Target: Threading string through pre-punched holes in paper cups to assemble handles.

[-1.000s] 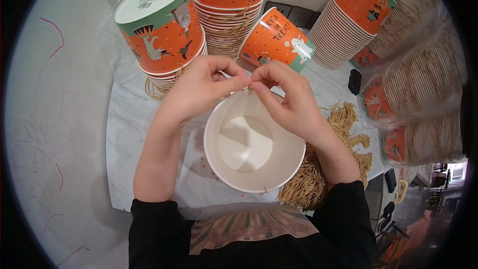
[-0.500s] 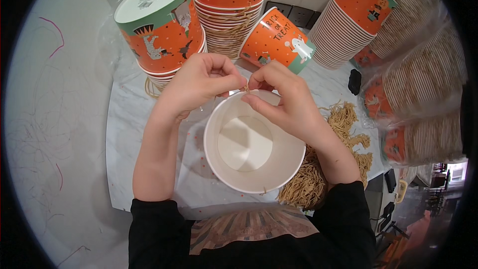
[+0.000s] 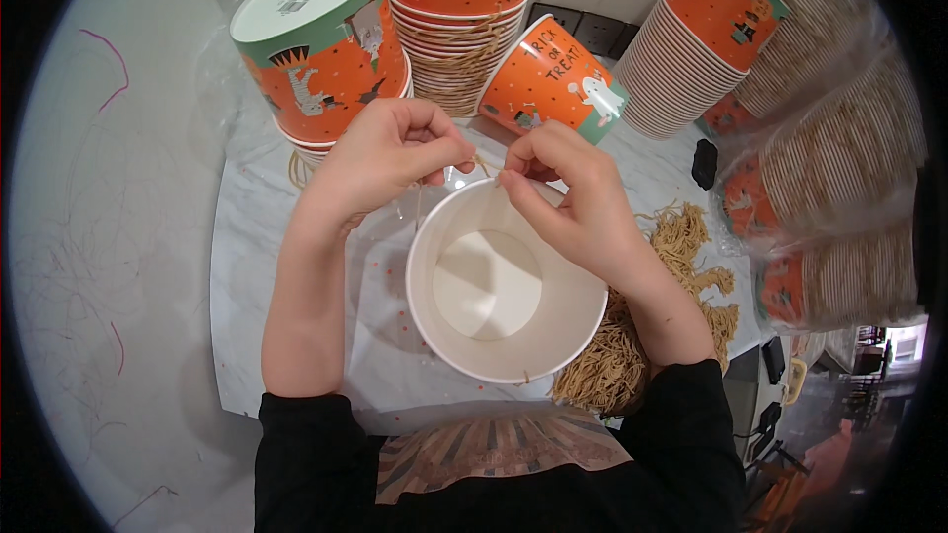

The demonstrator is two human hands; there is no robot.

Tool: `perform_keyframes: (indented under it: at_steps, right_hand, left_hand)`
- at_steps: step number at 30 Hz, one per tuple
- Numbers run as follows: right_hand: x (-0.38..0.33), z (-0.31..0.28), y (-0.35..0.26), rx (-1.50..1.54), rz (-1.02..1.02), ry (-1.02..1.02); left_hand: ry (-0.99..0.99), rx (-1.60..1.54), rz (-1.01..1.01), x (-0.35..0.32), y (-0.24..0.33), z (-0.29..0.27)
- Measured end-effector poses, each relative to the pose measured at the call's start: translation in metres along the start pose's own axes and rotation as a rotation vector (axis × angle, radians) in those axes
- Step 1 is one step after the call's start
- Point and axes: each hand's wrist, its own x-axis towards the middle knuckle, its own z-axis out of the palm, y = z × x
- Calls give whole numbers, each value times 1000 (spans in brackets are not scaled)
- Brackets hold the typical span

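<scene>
A white-lined paper bucket point(image 3: 425, 286) stands on the table in front of me with its mouth up. Over its far rim, my left hand point(image 3: 400, 153) pinches a short piece of thin tan cord point(image 3: 481, 163), which shows in the small gap between my hands. My right hand point(image 3: 568, 188) is closed at the same rim, thumb on the inner side, fingers curled behind the wall. Whether its fingertips also hold the cord is hidden. Beside my right forearm lies a bundle of tan cords point(image 3: 604, 365).
Stacked orange buckets point(image 3: 321, 74) stand at the back left, with another stack point(image 3: 459, 49) beside them. One orange bucket point(image 3: 553, 79) lies tilted behind my hands. A further stack point(image 3: 681, 59) and plastic-wrapped stacks point(image 3: 825, 178) line the right. A black object point(image 3: 703, 163) lies near them.
My hands have drawn slightly apart, the left one moving a little left and the right one a little right. Cord now shows between them. The bucket has barely moved.
</scene>
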Motion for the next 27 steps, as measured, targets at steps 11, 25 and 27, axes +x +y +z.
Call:
perform_keyframes:
  at_steps: [11, 25, 27]
  right_hand:
    - [-1, 1, -1, 8, -7, 5]
    - [-1, 0, -4, 3, 14, -59]
    - [-2, 0, -7, -6, 23, -70]
  left_hand:
    - [-114, 1, 63, 1, -6, 8]
    - [-120, 188, -16, -8, 3, -14]
    - [-188, 193, 17, -10, 2, -17]
